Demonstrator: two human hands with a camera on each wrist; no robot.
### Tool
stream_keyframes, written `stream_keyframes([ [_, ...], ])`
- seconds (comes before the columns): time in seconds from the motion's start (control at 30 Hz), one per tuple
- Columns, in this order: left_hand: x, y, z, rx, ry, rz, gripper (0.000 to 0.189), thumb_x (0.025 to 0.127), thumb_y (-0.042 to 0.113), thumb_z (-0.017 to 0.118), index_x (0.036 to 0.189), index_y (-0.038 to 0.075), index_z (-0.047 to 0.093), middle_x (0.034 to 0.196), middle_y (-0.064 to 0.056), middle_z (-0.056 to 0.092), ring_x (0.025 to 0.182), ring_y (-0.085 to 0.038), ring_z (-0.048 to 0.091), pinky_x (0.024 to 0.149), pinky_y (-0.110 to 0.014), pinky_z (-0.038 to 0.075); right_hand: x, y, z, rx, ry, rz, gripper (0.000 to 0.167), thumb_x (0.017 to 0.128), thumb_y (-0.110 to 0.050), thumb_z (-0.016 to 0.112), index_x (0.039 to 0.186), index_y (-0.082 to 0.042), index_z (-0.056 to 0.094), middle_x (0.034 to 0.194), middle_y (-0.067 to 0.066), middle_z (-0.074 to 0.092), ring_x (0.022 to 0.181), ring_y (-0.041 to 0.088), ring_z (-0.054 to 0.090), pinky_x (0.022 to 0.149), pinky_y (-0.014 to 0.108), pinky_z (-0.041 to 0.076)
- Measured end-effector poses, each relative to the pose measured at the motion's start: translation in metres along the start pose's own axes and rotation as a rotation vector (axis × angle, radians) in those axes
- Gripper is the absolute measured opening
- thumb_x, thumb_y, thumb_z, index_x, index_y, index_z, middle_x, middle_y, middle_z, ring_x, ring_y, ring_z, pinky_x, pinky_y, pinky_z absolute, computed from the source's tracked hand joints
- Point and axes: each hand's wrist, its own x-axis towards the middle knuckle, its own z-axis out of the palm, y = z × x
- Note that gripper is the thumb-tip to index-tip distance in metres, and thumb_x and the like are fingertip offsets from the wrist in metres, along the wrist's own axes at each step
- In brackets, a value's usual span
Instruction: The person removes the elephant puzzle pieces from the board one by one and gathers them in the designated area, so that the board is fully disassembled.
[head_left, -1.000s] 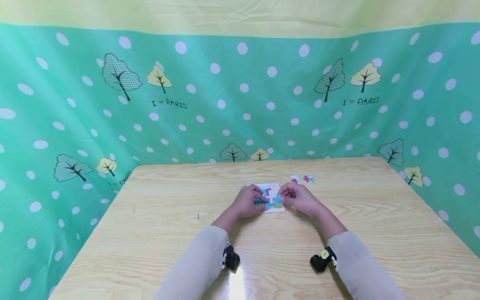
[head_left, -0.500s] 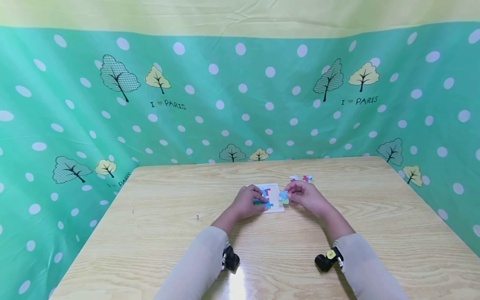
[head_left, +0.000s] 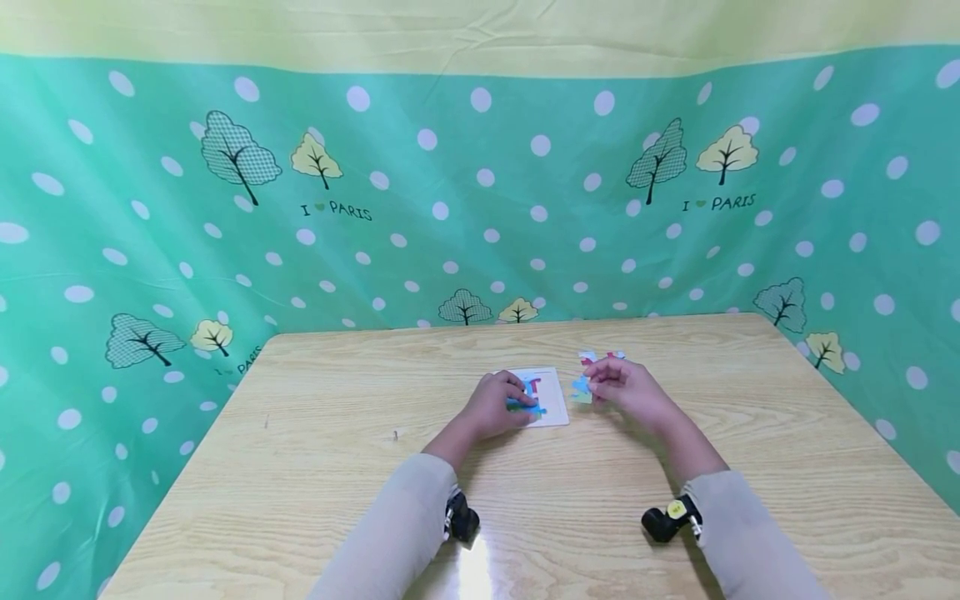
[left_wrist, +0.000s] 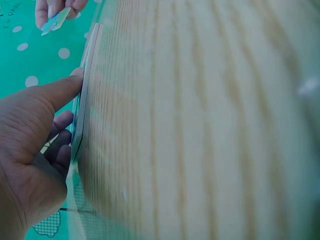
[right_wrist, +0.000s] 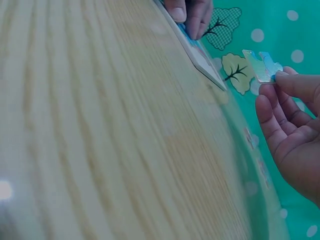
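Observation:
A small jigsaw board (head_left: 554, 398) with a white base lies on the table, partly covered with blue, green and red pieces. My left hand (head_left: 497, 404) rests on its left part, hiding some of it. Thumb and fingers press on the board's face in the left wrist view. Just right of the board, my right hand (head_left: 628, 388) pinches a blue and green jigsaw piece (head_left: 581, 388) between thumb and fingers. The right wrist view shows this jigsaw piece (right_wrist: 264, 66) raised above the table, its knobs and notches visible.
Behind my right hand lie loose jigsaw pieces (head_left: 588, 357) with white and red print, partly hidden by the fingers. A tiny scrap (head_left: 396, 435) is on the wooden table (head_left: 337, 500) to the left. A green dotted curtain (head_left: 480, 208) hangs along the table's back and sides.
My right hand has lifted the blue and green piece off the board's right part and moved it rightward, uncovering white base. The left hand has stayed in place.

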Motion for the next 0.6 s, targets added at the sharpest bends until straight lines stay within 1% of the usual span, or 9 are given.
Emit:
stream_keyframes([
  [0.17,-0.001,0.001,0.000,-0.013,0.000,-0.005,0.019,0.092,0.020,0.082,0.107,0.010,0.082,0.129,-0.006,0.061,0.122,-0.027,0.049,0.107,-0.042,0.043,-0.004,-0.001,-0.007,-0.004,0.009,-0.009,0.023,0.101,0.002,0.062,0.122,0.011,0.061,0.105,0.016,0.067,0.087,0.022,0.066,0.081,0.031,0.060],
  [0.33,-0.002,0.002,-0.001,-0.006,0.001,-0.011,0.018,0.092,0.021,0.082,0.107,0.011,0.083,0.128,-0.005,0.061,0.122,-0.026,0.049,0.107,-0.041,0.043,-0.005,0.001,-0.015,0.006,0.015,-0.036,0.024,0.100,0.003,0.062,0.122,0.013,0.060,0.103,0.014,0.066,0.086,0.020,0.065,0.081,0.033,0.060],
  [0.43,-0.002,0.002,-0.002,0.005,0.000,-0.007,0.018,0.092,0.021,0.082,0.107,0.011,0.083,0.127,-0.004,0.062,0.121,-0.026,0.049,0.106,-0.040,0.044,-0.006,0.002,-0.021,0.006,0.027,-0.032,0.024,0.101,0.002,0.062,0.122,0.012,0.060,0.103,0.012,0.066,0.087,0.019,0.066,0.082,0.034,0.060],
  [0.6,-0.003,0.003,-0.003,0.009,-0.004,0.003,0.019,0.092,0.021,0.082,0.107,0.010,0.082,0.127,-0.005,0.062,0.120,-0.026,0.049,0.105,-0.039,0.044,-0.009,0.002,-0.031,-0.002,0.048,-0.016,0.026,0.101,0.000,0.063,0.125,0.010,0.061,0.108,0.014,0.065,0.089,0.019,0.065,0.085,0.034,0.059],
])
